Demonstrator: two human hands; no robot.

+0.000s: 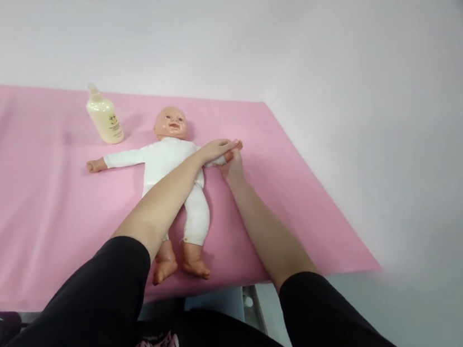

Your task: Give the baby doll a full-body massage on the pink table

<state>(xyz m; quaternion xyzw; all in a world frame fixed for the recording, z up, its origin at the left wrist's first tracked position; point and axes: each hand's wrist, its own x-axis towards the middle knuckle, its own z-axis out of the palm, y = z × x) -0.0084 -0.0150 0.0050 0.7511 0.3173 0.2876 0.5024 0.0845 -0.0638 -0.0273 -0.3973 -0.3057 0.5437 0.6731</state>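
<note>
A baby doll point(164, 159) with a bald plastic head and a white cloth body lies on its back, arms spread and feet toward me. My left hand point(215, 149) reaches across its chest and rests along the top of the doll's arm on the right, fingers stretched toward the doll's hand. Beneath and beside that arm, my right hand point(233, 166) is closed around the doll's forearm near the wrist. The two hands meet there and hide most of the forearm. The doll's other arm point(124, 158) lies straight out to the left, untouched.
A pump bottle point(107, 120) of pale yellow liquid stands to the left of the doll's head. Pink cloth point(43, 219) covers the table, with its right edge slanting down to the near corner. A pale wall or floor surrounds it.
</note>
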